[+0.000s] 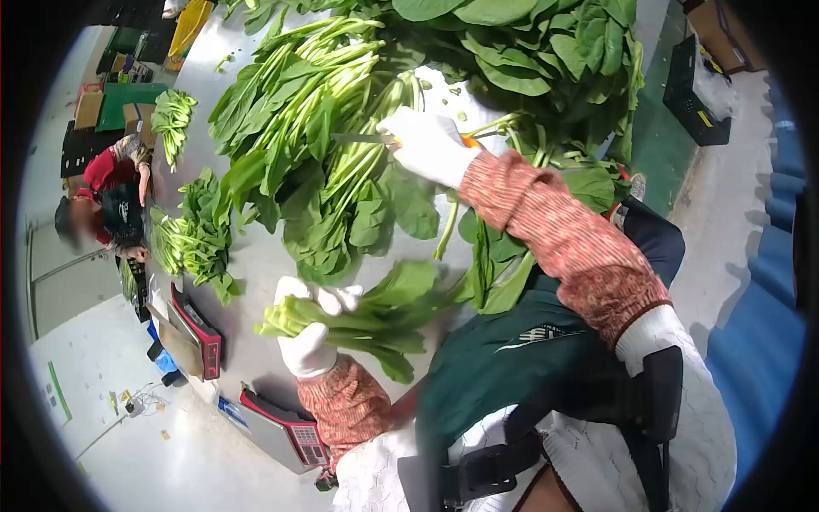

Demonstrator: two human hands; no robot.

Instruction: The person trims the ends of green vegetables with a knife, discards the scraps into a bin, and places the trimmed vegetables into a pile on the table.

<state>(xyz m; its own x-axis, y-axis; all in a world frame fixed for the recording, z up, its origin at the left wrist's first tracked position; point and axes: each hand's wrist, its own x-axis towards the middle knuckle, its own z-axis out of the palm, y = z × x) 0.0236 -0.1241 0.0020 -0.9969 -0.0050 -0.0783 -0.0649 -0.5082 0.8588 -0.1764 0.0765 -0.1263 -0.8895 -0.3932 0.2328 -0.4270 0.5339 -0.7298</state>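
Head cam: co-worker way left, scales at table edge, then left hand clenched round a spinach bunch, right hand gripping a knife over the spinach pile.

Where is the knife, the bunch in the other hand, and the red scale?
Knife [363, 137], head view, on the blade.
Bunch [375, 320], head view, on the leaves beside the left hand.
Scale [294, 431], head view, on its red front.

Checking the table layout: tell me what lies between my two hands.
In the head view, a heap of loose leafy greens lies between the right hand holding a knife and the left hand gripping a bunch.
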